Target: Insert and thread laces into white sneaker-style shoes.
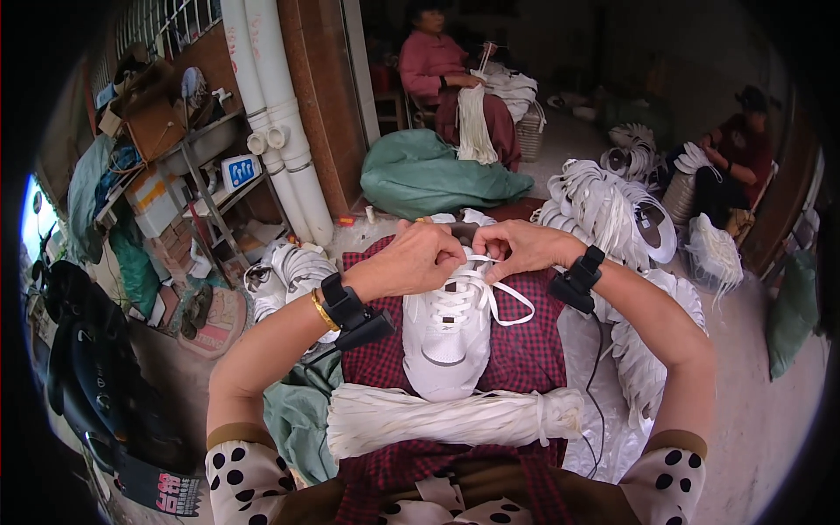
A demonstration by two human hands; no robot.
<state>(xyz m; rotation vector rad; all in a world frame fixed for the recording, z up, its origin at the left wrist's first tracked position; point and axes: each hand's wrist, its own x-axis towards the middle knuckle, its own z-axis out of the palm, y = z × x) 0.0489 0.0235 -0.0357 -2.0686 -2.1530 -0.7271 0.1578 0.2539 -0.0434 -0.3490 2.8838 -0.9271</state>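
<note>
A white sneaker [448, 346] rests on the red-and-black checked cloth over my lap, its toe toward me. My left hand [422, 255] is closed at the top of the lacing, its fingertips pinched on the white shoelace [514, 320]. From the other side, my right hand [522, 248] pinches the same lace between thumb and forefinger. A loop of it hangs to the right of the shoe, and crossed rows run down the tongue. Closer to me, across the lap, lies a tied bundle of white laces [437, 418].
White shoes [604, 210] are piled at the right, and more [293, 276] lie at the left. A green sack [429, 175] lies ahead. Two people sit beyond, one in a pink top [433, 66] handling laces. White pipes [280, 114] and a scooter [105, 367] stand left.
</note>
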